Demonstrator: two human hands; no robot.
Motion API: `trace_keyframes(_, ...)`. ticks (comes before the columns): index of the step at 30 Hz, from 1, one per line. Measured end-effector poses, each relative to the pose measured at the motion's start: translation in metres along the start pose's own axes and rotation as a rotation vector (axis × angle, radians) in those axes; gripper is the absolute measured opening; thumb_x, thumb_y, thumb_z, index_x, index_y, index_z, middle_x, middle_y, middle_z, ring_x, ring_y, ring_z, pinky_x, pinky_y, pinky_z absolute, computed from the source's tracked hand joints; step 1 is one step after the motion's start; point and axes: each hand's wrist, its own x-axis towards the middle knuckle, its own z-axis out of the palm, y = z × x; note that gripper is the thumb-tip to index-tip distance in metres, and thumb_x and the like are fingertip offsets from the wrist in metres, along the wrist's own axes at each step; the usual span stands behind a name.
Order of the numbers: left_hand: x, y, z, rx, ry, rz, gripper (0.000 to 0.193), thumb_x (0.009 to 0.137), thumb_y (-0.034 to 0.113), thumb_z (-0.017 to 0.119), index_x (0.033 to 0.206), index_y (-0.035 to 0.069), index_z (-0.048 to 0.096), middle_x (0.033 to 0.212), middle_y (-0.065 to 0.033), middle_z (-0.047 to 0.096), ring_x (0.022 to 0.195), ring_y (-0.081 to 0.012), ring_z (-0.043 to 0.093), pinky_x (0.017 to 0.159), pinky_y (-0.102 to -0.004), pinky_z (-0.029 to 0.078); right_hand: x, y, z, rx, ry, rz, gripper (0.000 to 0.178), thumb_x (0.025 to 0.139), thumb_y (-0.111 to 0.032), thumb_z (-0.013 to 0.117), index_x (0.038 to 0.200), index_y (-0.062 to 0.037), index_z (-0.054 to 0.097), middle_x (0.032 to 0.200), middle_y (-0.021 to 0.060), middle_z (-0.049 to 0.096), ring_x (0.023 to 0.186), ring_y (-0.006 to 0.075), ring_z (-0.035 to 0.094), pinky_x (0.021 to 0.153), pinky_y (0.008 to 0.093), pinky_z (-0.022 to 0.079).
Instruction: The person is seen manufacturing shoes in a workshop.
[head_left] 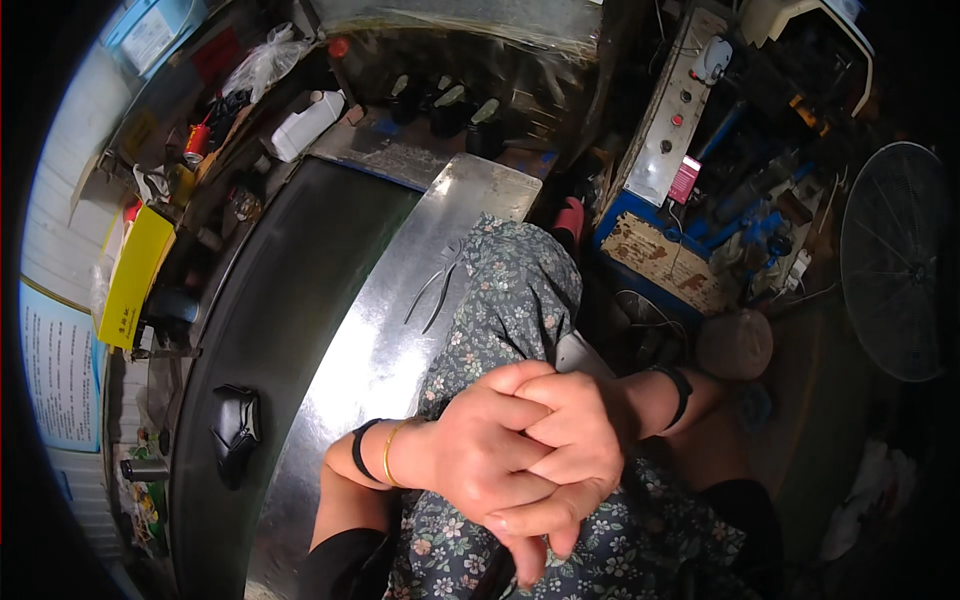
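Above my floral-patterned apron (515, 275), my left hand (475, 450) and my right hand (580, 425) are clasped, their fingers laced together. Nothing shows between them apart from each other's fingers. A gold bangle (388, 455) and a black band circle my left wrist; another black band (683, 393) is on the right one. Beyond my left forearm, a slim two-legged metal tool (432, 300), like pincers, lies on the shiny metal ledge (345, 345). Further left, a black shoe upper (236, 432) rests on the dark conveyor belt (300, 260).
Several black shoes (450, 110) stand at the far end, near a white plastic jug (308, 125). A yellow box (135, 275) sits on the left side shelf. At right are a machine with a button panel (672, 120), a round stool (735, 345) and a large fan (895, 262).
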Motion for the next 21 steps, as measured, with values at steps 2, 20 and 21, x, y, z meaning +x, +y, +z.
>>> trace_keyframes(2,-0.006,0.000,0.014,-0.039,0.081,-0.003,0.057,0.073,0.067,0.075,0.095,0.014,0.074,0.070,0.0006,0.063,0.067,-0.0203,0.056,0.080,-0.0454,0.041,0.001,-0.011,-0.004,-0.636,-0.020,-0.018,0.029,0.085,-0.044,0.070,0.082,-0.0151,0.068,0.069,0.0033,0.064,0.061,0.0240,0.059,0.056,0.0381,0.046)
trace_keyframes(20,0.016,-0.001,-0.021,0.039,-0.098,-0.033,0.067,0.077,0.076,0.065,0.087,0.010,0.071,0.079,0.0000,0.067,0.074,-0.0234,0.059,0.085,-0.0422,0.040,0.078,-0.057,-0.030,-0.587,-0.460,0.816,0.038,0.088,-0.042,0.071,0.112,-0.0138,0.067,0.075,0.0030,0.062,0.066,0.0271,0.060,0.087,0.0469,0.045)
trace_keyframes(21,0.015,-0.004,-0.010,0.001,0.063,0.008,0.043,0.082,0.053,0.074,0.089,0.011,0.072,0.075,0.0029,0.067,0.069,-0.0191,0.057,0.077,-0.0361,0.039,0.076,-0.053,-0.029,-0.612,-0.370,0.760,0.040,0.083,-0.044,0.072,0.107,-0.0120,0.067,0.075,0.0068,0.063,0.066,0.0298,0.061,0.080,0.0485,0.046)
